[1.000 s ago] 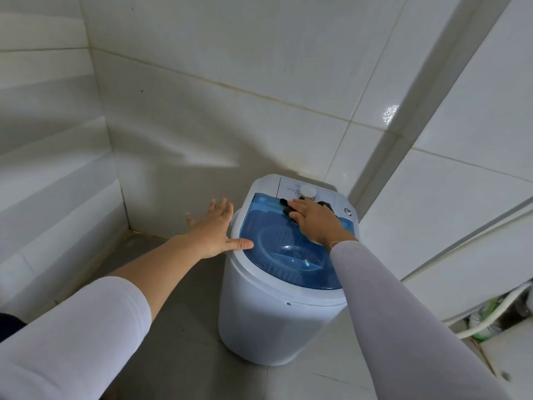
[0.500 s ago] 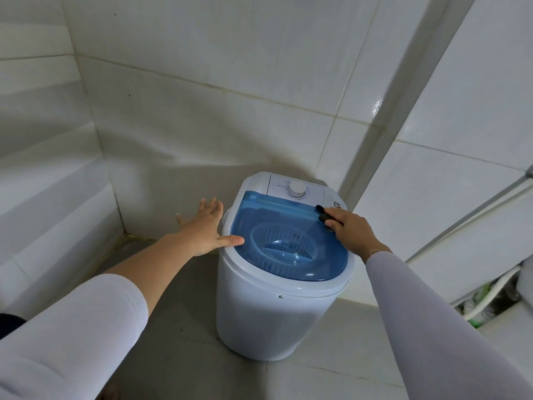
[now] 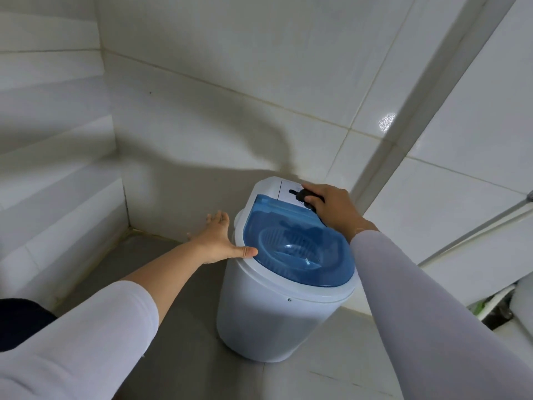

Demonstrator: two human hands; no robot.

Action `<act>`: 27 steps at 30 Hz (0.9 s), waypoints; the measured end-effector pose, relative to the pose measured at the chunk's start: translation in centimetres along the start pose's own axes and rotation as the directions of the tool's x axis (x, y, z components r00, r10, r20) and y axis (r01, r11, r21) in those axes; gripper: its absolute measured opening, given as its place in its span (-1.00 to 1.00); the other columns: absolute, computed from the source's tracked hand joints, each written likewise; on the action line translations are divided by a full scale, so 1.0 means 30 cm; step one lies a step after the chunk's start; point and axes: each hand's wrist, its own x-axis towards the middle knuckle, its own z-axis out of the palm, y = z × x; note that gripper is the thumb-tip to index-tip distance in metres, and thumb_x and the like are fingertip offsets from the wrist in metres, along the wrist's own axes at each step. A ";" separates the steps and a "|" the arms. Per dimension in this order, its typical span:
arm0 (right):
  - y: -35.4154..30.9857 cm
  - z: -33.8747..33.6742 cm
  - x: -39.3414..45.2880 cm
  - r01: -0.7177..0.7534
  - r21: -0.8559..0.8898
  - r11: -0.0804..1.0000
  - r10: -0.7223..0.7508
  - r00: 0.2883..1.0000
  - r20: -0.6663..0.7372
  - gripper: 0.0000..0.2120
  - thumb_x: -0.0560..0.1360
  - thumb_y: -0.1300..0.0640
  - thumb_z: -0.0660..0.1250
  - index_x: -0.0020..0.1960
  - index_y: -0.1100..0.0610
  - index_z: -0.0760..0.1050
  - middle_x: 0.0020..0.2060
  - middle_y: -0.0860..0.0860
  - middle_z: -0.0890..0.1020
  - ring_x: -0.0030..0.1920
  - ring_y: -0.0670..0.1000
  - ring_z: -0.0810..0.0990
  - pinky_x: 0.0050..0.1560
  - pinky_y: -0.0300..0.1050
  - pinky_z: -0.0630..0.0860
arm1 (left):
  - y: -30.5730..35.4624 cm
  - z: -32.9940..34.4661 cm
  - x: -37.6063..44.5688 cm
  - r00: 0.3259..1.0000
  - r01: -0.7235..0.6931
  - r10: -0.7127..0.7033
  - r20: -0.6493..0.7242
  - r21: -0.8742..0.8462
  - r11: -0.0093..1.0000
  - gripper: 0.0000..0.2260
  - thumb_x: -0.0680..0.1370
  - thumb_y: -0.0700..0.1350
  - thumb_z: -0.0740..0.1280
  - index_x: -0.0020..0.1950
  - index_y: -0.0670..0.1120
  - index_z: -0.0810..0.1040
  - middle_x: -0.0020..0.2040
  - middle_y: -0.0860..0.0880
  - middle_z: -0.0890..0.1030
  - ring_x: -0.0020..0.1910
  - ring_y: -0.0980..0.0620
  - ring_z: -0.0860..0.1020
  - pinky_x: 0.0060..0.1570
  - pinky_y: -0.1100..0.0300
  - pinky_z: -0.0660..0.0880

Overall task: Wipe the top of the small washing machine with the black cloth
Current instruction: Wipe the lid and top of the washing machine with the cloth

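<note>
A small white washing machine [image 3: 268, 313] with a clear blue lid [image 3: 311, 246] stands on the floor in a tiled corner. My right hand [image 3: 334, 209] presses the black cloth [image 3: 305, 196] onto the white control panel at the machine's back, covering the dial. Only a dark edge of the cloth shows under my fingers. My left hand [image 3: 222, 241] rests flat against the machine's left rim, fingers spread along its side and thumb lying on the edge of the lid.
White tiled walls [image 3: 230, 82] close in behind and to the left. A pipe [image 3: 473, 235] runs along the right wall. Hoses and a white fixture [image 3: 519, 301] sit low at the right. Grey floor [image 3: 173, 356] lies in front of the machine.
My right hand has slid the cloth from the lid's right rim back up onto the control panel, over the dial. My left hand has stayed on the left rim.
</note>
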 end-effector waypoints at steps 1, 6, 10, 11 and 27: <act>-0.043 0.020 0.014 0.031 0.008 0.999 -0.031 0.999 0.017 -0.64 0.58 0.15 0.18 0.37 0.04 0.40 0.30 0.08 0.53 0.29 0.11 0.47 0.24 -0.22 0.29 | -0.003 0.003 0.003 1.000 -0.010 0.010 0.005 -0.021 1.000 0.14 0.28 0.39 0.37 0.55 -0.08 -0.24 0.57 -0.02 -0.25 0.55 -0.04 -0.27 0.45 -0.32 -0.07; -0.204 0.162 0.064 0.142 0.007 0.990 -0.141 0.975 0.170 -0.62 0.56 0.13 0.20 0.37 0.05 0.39 0.31 0.07 0.52 0.31 0.10 0.44 0.30 -0.13 0.30 | -0.024 0.024 0.018 0.999 -0.024 0.029 0.034 -0.138 0.990 0.19 0.25 0.38 0.40 0.55 -0.10 -0.26 0.57 -0.02 -0.27 0.54 -0.03 -0.29 0.47 -0.28 -0.04; -0.220 0.262 0.075 0.172 -0.205 0.964 -0.088 0.927 0.364 -0.59 0.57 -0.05 0.12 0.41 -0.09 0.31 0.43 -0.02 0.37 0.44 0.09 0.29 0.41 0.13 0.20 | -0.025 0.038 0.020 0.998 -0.043 0.051 0.032 -0.204 0.978 0.18 0.26 0.35 0.42 0.54 -0.11 -0.27 0.57 -0.04 -0.25 0.54 -0.05 -0.30 0.48 -0.27 -0.05; -0.218 0.277 0.069 0.175 -0.244 0.954 -0.078 0.929 0.363 -0.59 0.58 -0.10 0.07 0.42 -0.12 0.28 0.45 -0.05 0.32 0.46 0.07 0.24 0.41 0.19 0.17 | -0.024 0.039 0.021 0.998 -0.050 0.057 0.031 -0.208 0.977 0.17 0.27 0.34 0.42 0.54 -0.11 -0.27 0.57 -0.04 -0.25 0.54 -0.05 -0.30 0.47 -0.27 -0.05; -0.042 0.233 -0.001 0.064 -0.397 0.916 0.048 0.963 0.266 -0.54 0.61 -0.11 -0.05 0.49 -0.17 0.01 0.53 -0.09 0.11 0.55 0.04 -0.02 0.44 0.39 -0.08 | -0.007 0.024 -0.001 0.997 -0.075 0.078 0.011 -0.169 0.983 0.15 0.28 0.34 0.40 0.54 -0.08 -0.28 0.57 0.00 -0.25 0.54 -0.02 -0.29 0.43 -0.36 -0.11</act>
